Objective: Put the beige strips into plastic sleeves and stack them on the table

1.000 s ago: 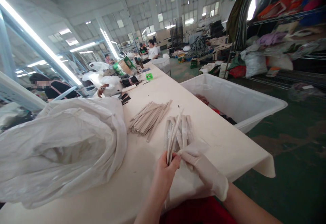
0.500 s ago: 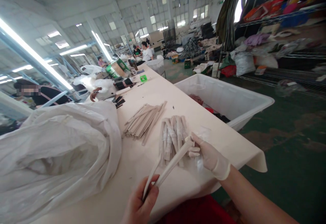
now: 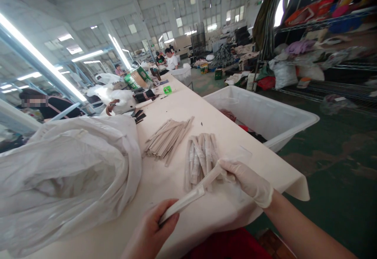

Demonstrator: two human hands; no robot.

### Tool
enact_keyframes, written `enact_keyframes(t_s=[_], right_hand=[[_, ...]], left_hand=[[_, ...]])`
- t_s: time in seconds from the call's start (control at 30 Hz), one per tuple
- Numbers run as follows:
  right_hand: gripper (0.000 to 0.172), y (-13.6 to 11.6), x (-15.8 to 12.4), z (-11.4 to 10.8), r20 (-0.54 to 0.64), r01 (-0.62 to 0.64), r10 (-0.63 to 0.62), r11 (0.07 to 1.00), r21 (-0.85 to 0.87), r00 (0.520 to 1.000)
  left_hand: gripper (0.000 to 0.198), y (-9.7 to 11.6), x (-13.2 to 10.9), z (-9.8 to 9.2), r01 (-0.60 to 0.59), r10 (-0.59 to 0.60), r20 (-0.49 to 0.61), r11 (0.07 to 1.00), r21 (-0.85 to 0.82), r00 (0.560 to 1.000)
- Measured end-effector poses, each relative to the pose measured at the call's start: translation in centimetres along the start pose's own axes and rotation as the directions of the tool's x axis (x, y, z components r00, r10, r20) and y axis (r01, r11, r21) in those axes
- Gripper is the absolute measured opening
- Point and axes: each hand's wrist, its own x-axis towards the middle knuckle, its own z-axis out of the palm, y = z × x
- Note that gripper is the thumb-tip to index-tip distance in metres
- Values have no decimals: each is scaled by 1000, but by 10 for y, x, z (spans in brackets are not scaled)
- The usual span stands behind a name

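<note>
Head view: the bare left hand (image 3: 154, 225) has its fingers clamped on one end of a pale flat strip (image 3: 190, 199); the gloved right hand (image 3: 250, 180) pinches the other end, above a white-covered table (image 3: 188, 103), near plastic-wrapped strips (image 3: 202, 153).

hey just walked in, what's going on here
A person holds a pale strip over a table, its near end in the bare left hand and its far end in the gloved right hand. It may be more than one strip; I can't tell. Beyond it lie a pile of loose strips and, to its right, a group of strips in clear wrapping. A big white bundle sits at the left.
</note>
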Motion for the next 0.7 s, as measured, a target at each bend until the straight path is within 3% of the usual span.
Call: enact_keyframes(t_s=[0.23, 0.37, 0.47, 0.6, 0.7], right_hand=[[46, 3, 3, -9, 101, -19, 30, 994, -107, 994], [46, 4, 2, -14, 95, -57, 72, 987, -150, 993], [46, 4, 1, -12, 92, -69, 84, 986, -154, 992], [47, 15, -4, 16, 76, -113, 117, 992, -62, 990], [43, 33, -11, 47, 146, -100, 89, 993, 68, 985]], left_hand=[[47, -10, -2, -4, 175, -180, -25, 976, -131, 983], [46, -12, -1, -4, 164, -169, -35, 980, -115, 985], [38, -11, 0, -1, 85, -86, -25, 996, -25, 996], [30, -5, 8, 19, -60, 65, -21, 984, 169, 998], [36, 0, 18, 41, -43, 57, -78, 985, 168, 995]])
